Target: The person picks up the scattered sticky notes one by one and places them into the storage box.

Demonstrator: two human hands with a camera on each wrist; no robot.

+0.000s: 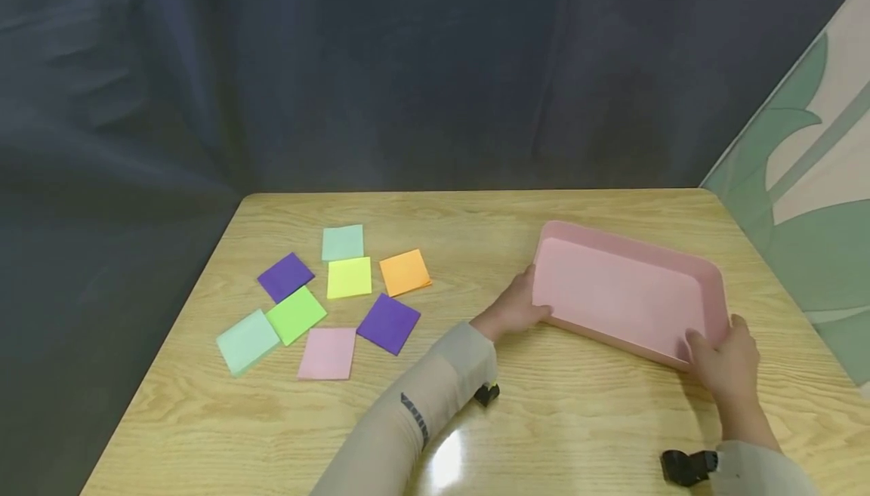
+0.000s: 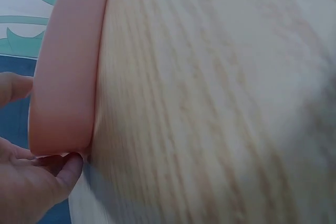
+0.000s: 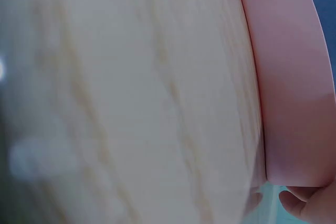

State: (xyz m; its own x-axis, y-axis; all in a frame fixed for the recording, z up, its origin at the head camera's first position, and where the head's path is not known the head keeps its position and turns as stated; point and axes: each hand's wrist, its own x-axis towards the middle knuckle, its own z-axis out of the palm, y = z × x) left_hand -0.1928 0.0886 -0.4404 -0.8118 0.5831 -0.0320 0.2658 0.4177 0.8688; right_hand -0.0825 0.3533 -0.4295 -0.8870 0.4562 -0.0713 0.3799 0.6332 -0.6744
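In the head view, a pink rectangular tray with rounded corners and a raised rim point(image 1: 618, 284) sits on the right part of a light wood-grain table point(image 1: 578, 405), turned at an angle. The left hand point(image 1: 516, 303) pinches its left end, thumb over the rim; the right hand point(image 1: 730, 364) pinches the near right corner the same way. A dark printed strip on the beige left sleeve point(image 1: 381, 435) is too small to read. Well apart, on the table's left, lie thin coloured squares: two mint point(image 1: 343, 243), two purple point(image 1: 389, 324), one yellow point(image 1: 350, 278), one orange point(image 1: 405, 272), one lime green point(image 1: 296, 315) and one pink point(image 1: 327, 354).

The left wrist view adds the tray's smooth outer wall and the left fingers bent against its end, one fingertip near the base edge; from above, these are hidden.

The right wrist view shows the opposite stretch of wall, with right fingertips curled at the tray's end; whether they touch each other I cannot tell.
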